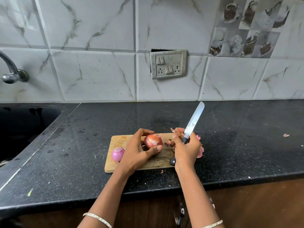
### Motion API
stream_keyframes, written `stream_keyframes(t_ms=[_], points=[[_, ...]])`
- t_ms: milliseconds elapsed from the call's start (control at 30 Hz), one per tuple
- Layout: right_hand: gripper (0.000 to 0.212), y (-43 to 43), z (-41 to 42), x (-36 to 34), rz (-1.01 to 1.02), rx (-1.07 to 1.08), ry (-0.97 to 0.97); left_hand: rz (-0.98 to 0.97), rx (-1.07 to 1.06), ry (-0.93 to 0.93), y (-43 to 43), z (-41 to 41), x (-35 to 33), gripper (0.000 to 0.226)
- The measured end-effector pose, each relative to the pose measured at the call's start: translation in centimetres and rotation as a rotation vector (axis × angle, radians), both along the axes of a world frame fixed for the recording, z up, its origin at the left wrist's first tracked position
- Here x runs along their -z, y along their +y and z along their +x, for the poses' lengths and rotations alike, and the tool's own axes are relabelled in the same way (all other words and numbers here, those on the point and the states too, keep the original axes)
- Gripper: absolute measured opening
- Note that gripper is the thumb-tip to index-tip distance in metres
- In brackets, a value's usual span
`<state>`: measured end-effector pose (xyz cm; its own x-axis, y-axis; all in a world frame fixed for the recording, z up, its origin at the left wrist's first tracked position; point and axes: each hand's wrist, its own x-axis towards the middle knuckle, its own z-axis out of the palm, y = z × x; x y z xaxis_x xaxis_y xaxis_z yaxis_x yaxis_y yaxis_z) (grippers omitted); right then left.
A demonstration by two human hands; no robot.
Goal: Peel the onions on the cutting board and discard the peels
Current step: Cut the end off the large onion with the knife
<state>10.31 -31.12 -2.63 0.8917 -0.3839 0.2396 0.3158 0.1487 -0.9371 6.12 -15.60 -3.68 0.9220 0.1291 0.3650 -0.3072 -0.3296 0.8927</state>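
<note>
A wooden cutting board (118, 163) lies on the black counter. My left hand (139, 150) grips a partly peeled red onion (153, 141) just above the board, thumb on its front. My right hand (185, 148) holds a knife (194, 122) by its black handle, blade pointing up and away, while its fingertips pinch a scrap of onion peel (176, 131). A peeled purple onion (117, 154) sits on the board's left part. Loose pink peels (200, 151) lie just right of my right hand, partly hidden by it.
A dark sink (21, 127) with a wall tap (13, 71) is at the left. A switch panel (168, 64) sits on the tiled wall. Small peel scraps lie on the counter (246, 145), one at the far right (285, 135). The counter's front edge runs below my forearms.
</note>
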Motion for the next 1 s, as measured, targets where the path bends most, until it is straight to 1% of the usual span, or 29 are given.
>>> stream_keyframes(t_ms=[67, 100, 167, 267, 367, 433, 500, 533, 633, 700, 733, 800, 867, 933, 1000], points=[[0.031, 0.1, 0.1, 0.1, -0.024, -0.008, 0.027, 0.003, -0.018, 0.008, 0.1, 0.0, 0.1, 0.063], [0.031, 0.2, 0.2, 0.2, -0.055, -0.005, 0.031, 0.007, -0.021, 0.011, 0.1, 0.0, 0.0, 0.066], [0.024, 0.3, 0.3, 0.3, -0.123, 0.014, 0.017, 0.026, -0.036, 0.012, 0.1, 0.1, 0.0, 0.069], [0.018, 0.5, 0.2, 0.0, -0.271, -0.013, -0.006, 0.008, -0.036, -0.002, 0.0, 0.2, 0.0, 0.065], [0.010, 1.1, 0.5, -0.3, -0.484, -0.188, 0.084, -0.105, 0.001, -0.007, -0.2, -0.3, -0.5, 0.056], [0.010, 1.4, 0.8, -0.4, -0.539, -0.292, 0.170, -0.160, 0.024, -0.002, -0.4, -0.7, -0.8, 0.052], [0.011, 1.5, 1.0, -0.5, -0.524, -0.299, 0.212, -0.134, 0.035, -0.009, -0.3, -0.7, -0.9, 0.051], [0.010, 1.3, 1.0, -0.6, -0.509, -0.269, 0.216, -0.116, 0.049, -0.010, -0.2, -0.7, -0.9, 0.052], [0.012, 0.1, 1.1, -0.9, -0.470, -0.104, 0.194, -0.074, 0.089, 0.009, 0.1, -0.6, -0.9, 0.062], [0.015, -0.9, 1.1, -0.8, -0.460, -0.032, 0.158, -0.044, 0.100, 0.001, 0.2, -0.6, -1.0, 0.060], [0.015, -1.2, 1.0, -0.7, -0.437, -0.043, 0.135, -0.034, 0.100, -0.003, 0.3, -0.5, -1.0, 0.055], [0.014, -1.3, 0.4, -0.6, -0.365, -0.173, 0.084, -0.021, 0.091, -0.004, 0.4, -0.4, -0.8, 0.042], [0.015, -0.8, -0.1, -0.4, -0.404, -0.306, 0.053, -0.027, 0.083, 0.001, 0.3, -0.4, -0.7, 0.033], [0.011, 0.0, -0.5, -0.2, -0.413, -0.392, 0.077, -0.029, 0.074, -0.003, 0.1, -0.3, -0.6, 0.034], [0.008, 0.3, -0.6, -0.1, -0.362, -0.385, 0.091, 0.031, 0.035, -0.027, -0.1, -0.3, -0.5, 0.036]])
